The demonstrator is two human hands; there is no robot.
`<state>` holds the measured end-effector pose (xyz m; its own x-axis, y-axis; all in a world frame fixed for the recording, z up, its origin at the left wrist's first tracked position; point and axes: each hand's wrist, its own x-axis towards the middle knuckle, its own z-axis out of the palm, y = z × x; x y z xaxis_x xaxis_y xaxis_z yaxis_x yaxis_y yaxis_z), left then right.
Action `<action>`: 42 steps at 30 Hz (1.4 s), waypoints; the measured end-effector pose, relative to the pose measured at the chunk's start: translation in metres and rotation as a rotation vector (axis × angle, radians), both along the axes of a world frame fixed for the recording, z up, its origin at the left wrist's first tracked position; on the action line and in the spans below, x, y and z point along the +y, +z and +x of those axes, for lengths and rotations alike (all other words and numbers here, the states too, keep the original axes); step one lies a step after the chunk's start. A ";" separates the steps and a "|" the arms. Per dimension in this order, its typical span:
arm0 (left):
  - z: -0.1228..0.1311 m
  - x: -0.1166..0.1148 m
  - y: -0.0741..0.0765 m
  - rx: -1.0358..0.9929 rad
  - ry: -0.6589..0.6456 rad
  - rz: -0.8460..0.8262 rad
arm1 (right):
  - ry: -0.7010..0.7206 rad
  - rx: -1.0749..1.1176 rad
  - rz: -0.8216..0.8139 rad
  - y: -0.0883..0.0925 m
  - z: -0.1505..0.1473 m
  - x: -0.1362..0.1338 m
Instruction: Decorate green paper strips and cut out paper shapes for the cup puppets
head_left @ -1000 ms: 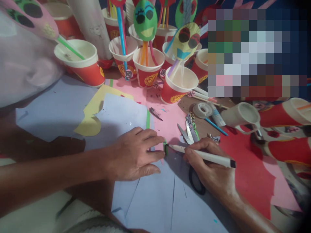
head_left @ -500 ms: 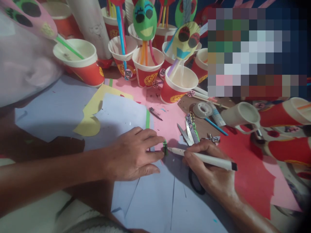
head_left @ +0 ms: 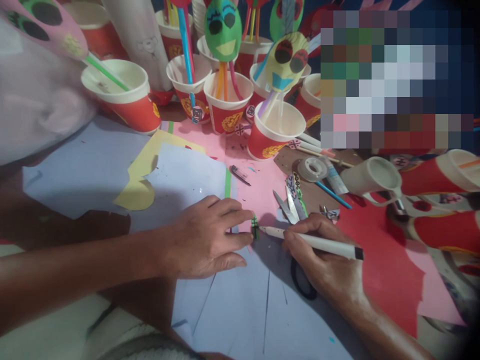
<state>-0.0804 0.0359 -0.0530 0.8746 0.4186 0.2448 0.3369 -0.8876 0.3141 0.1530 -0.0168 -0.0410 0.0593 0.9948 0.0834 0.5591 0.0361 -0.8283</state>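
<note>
My left hand (head_left: pixel 212 237) lies on the paper with its fingers stretched and apart. Two of its fingertips touch the edge of a small green paper piece (head_left: pixel 255 228) bearing dark marker lines. In my right hand (head_left: pixel 324 260) is a white marker pen (head_left: pixel 322 244), gripped between thumb and fingers. Its tip is close beside the green piece; whether it touches cannot be made out. Scissors (head_left: pixel 288 207) lie partly under my right hand, blades spread, one black handle loop showing below. Blue-grey paper (head_left: pixel 232 310) and pink paper (head_left: pixel 258 187) are beneath both hands.
Red and white paper cups (head_left: pixel 275 135) with decorated spoon faces (head_left: pixel 224 30) stand along the back. To the right are a tape roll (head_left: pixel 312 169), a white mug (head_left: pixel 371 177) and red paper (head_left: pixel 390 265). A yellow paper scrap (head_left: pixel 140 192) and a pen cap (head_left: pixel 239 174) lie further left.
The marker pen and my right hand have shifted very slightly. My left hand stays in place against the green piece.
</note>
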 end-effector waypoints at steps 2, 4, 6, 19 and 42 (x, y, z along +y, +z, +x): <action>0.000 0.000 0.000 -0.003 0.003 0.008 | 0.007 0.007 0.019 0.000 0.001 0.000; 0.000 0.000 0.000 -0.007 0.006 0.014 | 0.017 0.001 0.034 0.000 0.003 0.000; 0.000 -0.001 0.000 -0.014 0.009 0.017 | 0.023 -0.011 0.047 0.000 0.004 0.001; 0.000 -0.001 -0.001 -0.015 0.008 0.017 | 0.031 0.000 0.111 0.000 0.005 -0.002; 0.000 0.000 -0.001 -0.019 0.003 0.008 | 0.055 -0.014 0.013 0.002 0.004 -0.001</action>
